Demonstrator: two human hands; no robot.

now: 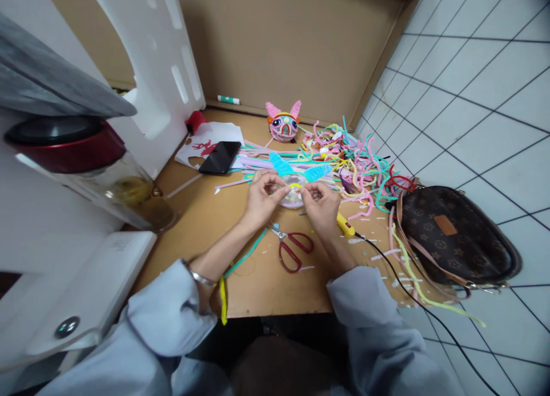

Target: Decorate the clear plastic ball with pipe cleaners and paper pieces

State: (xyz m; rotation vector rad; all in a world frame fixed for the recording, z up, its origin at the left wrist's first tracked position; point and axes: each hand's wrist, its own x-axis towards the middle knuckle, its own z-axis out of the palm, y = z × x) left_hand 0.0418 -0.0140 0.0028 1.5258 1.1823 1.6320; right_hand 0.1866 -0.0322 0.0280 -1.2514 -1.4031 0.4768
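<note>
My left hand (263,196) and my right hand (320,206) meet over the middle of the table, fingers pinched. Between their fingertips is a short curved yellow pipe cleaner (295,185). It lies against a round, pale lilac and whitish craft head (292,200), which has two fuzzy blue ears (318,172) sticking up behind. My fingers cover part of the round piece. Just below the hands lie red-handled scissors (291,250), blades partly spread. A yellow hot-tool handle (345,225) with a black cord rests beside my right wrist.
A finished-looking pink animal head (283,124) stands at the back. Loose pipe cleaners (361,161) pile up behind and right. A phone (220,157) lies on paper at the left, near a glass bottle (129,195). A brown handbag (455,235) sits at the right edge.
</note>
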